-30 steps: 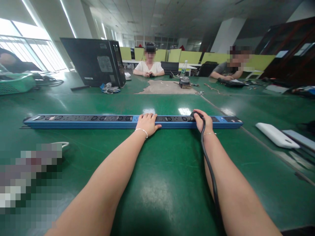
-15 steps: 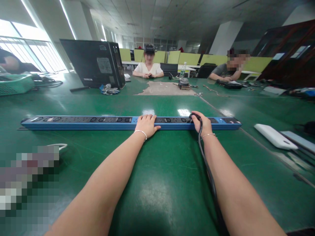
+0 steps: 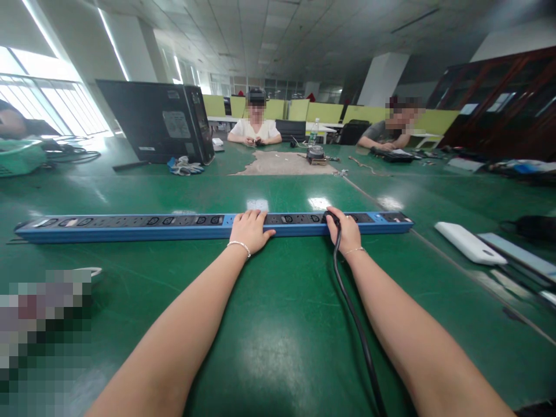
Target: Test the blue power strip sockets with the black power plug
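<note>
A long blue power strip [image 3: 195,234] with a row of black sockets lies across the green table in front of me. My left hand [image 3: 249,230] grips it near the middle, fingers over the top and thumb along the front side. Farther right, my right hand [image 3: 346,231] is closed around a black plug [image 3: 332,218] at the strip's sockets. How deep the plug sits is hidden by my fingers. From the plug a black cable [image 3: 354,313] runs down toward me, beside my right forearm.
A black computer case [image 3: 152,121] stands at the back left, with gloves [image 3: 186,166] by it. At right lie a white oblong device [image 3: 469,242] and a grey flat piece [image 3: 521,252]. Across the table sit two people; another person's arm shows at far left beside a green basket [image 3: 21,157].
My view has shifted, so the whole scene sits slightly lower and farther left. Both hands keep their places on the strip and plug. The cable hangs a little farther from my right forearm.
</note>
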Tool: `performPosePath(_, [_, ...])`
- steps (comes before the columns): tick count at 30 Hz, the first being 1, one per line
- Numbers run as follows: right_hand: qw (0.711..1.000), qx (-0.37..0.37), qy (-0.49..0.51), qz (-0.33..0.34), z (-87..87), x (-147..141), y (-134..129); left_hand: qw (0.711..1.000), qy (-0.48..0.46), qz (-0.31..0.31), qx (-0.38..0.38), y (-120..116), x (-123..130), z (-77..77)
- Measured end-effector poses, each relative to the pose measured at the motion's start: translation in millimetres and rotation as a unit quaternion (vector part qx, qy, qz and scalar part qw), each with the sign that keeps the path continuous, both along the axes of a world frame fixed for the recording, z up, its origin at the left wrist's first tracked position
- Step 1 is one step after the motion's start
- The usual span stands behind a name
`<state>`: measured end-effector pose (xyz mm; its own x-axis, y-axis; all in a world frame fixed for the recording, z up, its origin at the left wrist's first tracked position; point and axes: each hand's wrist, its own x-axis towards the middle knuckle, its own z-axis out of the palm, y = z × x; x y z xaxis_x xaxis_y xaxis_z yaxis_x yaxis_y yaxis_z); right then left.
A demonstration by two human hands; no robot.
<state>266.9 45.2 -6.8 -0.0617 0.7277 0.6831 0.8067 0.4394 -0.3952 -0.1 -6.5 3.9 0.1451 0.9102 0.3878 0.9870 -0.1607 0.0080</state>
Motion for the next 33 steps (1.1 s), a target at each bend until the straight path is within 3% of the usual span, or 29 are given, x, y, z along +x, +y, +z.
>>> performPosePath(3, [0.995, 0.038, 0.092, -0.005, 2.5, 7, 9, 1.0, -0.006, 0.014, -0.001, 0, 1, -0.7])
performPosePath(6, [0.966, 0.108, 0.229, -0.055, 6.8, 32, 22, 1.0, -0.007, 0.015, 0.002, 0, 2, -1.1])
performPosePath(9, [0.963, 0.077, 0.254, -0.037, 3.7, 71, 32, 1.0, -0.009, 0.008, 0.007, 1, 1, -1.2])
performPosePath(12, [0.968, 0.046, 0.246, -0.039, -4.8, 102, 38, 1.0, -0.01, 0.009, 0.003, 1, 1, -1.1])
performPosePath(15, [0.976, 0.029, 0.212, -0.041, -9.0, 116, 42, 1.0, -0.008, 0.011, 0.001, 1, 1, -0.9])
performPosePath(23, [0.988, 0.009, 0.144, -0.054, 1.1, 111, 37, 1.0, -0.009, 0.009, -0.001, 1, 1, -0.5])
performPosePath(33, [0.996, -0.027, 0.015, -0.078, -4.0, 119, 34, 1.0, -0.009, 0.009, -0.003, 2, 0, -1.0])
